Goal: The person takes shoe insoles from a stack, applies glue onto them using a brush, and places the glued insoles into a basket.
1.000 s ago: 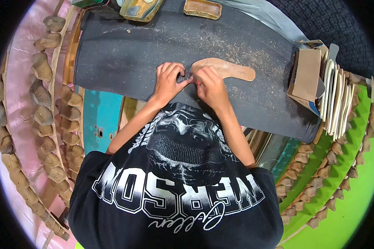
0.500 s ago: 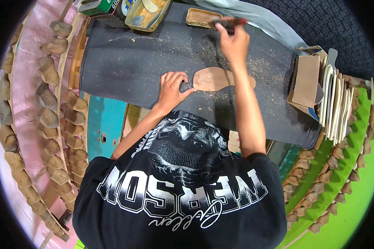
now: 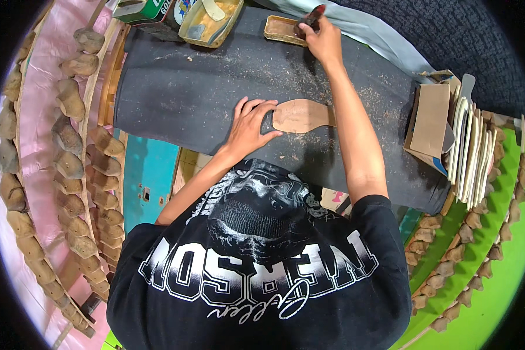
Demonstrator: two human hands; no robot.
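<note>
A thin tan insole-shaped piece lies flat on the dark cloth-covered table. My left hand holds its wide left end, fingertips at the upper corner and thumb at the lower one. My right forearm crosses above the narrow right end and hides it. Farther up, my right hand is closed round a dark brush-like tool with a red end. That tool is over the right end of a small shallow tray, which has a brownish inside. Whether its lower tip touches the tray is hidden.
A yellowish tub with a pale spatula stands beside a green can at the far left. Light shavings litter the table. At right is a cardboard box of upright flat pieces. Racks of wooden forms flank both sides.
My left hand has moved from beside the insole piece onto its wide end. The right hand has gone up slightly, and the tool has tilted more upright at the tray.
</note>
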